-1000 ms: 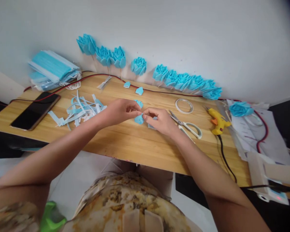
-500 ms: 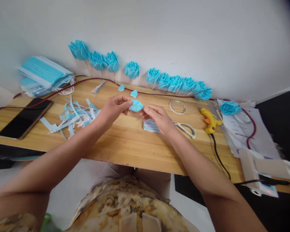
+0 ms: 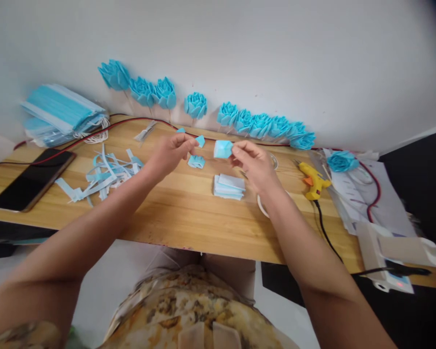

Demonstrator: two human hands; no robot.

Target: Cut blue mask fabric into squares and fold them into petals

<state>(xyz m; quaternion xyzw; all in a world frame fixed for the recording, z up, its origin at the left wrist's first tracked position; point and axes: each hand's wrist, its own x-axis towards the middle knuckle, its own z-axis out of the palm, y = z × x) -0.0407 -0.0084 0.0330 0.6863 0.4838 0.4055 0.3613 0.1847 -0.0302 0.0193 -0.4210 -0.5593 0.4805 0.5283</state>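
Note:
My right hand (image 3: pixel 256 165) pinches a small light-blue square of mask fabric (image 3: pixel 223 149) and holds it up above the wooden desk (image 3: pixel 189 218). My left hand (image 3: pixel 170 154) hovers just left of it. Its thumb and fingertips are pressed together and nothing shows between them. A folded blue petal (image 3: pixel 196 161) lies on the desk below the left fingertips. A small stack of cut blue squares (image 3: pixel 229 186) rests under the right hand. Two loose blue bits (image 3: pixel 200 140) lie farther back.
Blue fabric roses (image 3: pixel 261 125) line the wall. A pile of face masks (image 3: pixel 60 111) and a phone (image 3: pixel 29 179) are at the left, with cut strips (image 3: pixel 101 172) beside them. A yellow glue gun (image 3: pixel 314 180), papers (image 3: pixel 363 194) and a white device (image 3: pixel 388 261) are at the right. A red cable (image 3: pixel 123 121) runs along the back.
The folded petal has left my left hand and now lies on the desk. My right hand has lifted a blue square off the stack, which is now uncovered.

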